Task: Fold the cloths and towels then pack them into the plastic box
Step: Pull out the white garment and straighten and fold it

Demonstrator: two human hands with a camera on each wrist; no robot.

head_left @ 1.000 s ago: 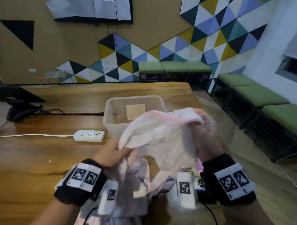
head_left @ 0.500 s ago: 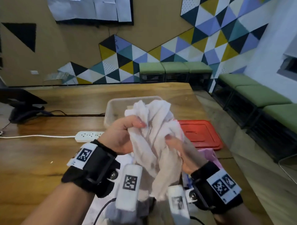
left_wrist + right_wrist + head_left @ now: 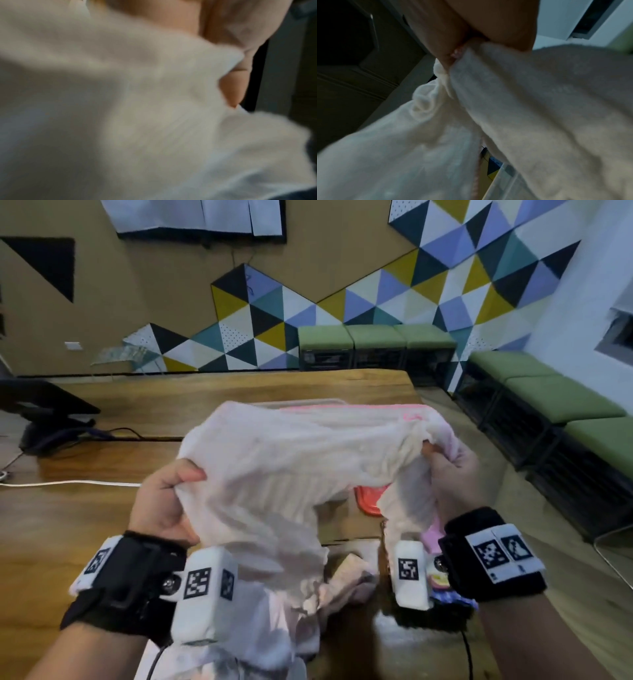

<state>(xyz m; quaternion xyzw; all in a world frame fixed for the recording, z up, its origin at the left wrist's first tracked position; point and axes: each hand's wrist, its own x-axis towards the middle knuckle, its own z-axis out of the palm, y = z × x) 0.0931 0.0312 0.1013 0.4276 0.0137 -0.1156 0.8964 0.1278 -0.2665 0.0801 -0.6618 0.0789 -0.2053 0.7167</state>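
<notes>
I hold a white towel (image 3: 284, 460) with a pink edge stretched in the air above the wooden table (image 3: 68, 529). My left hand (image 3: 164, 498) grips its left side, thumb on top. On the right, my right hand (image 3: 448, 470) pinches the other end. The towel fills the left wrist view (image 3: 137, 108) and the right wrist view (image 3: 522, 108), bunched between the fingers. Behind the towel only a strip of the clear plastic box's rim (image 3: 301, 402) shows. More crumpled cloths (image 3: 346, 580) lie on the table below my hands.
A red lid (image 3: 370, 501) lies on the table under the towel's right part. A white cable (image 3: 68, 483) runs in from the left edge. At the far left stands a black stand (image 3: 44, 419). Green benches (image 3: 555, 402) line the wall on the right.
Half a second ago the towel was bunched upright between my hands close together. Now my hands have moved apart and the towel is spread wide, covering the box.
</notes>
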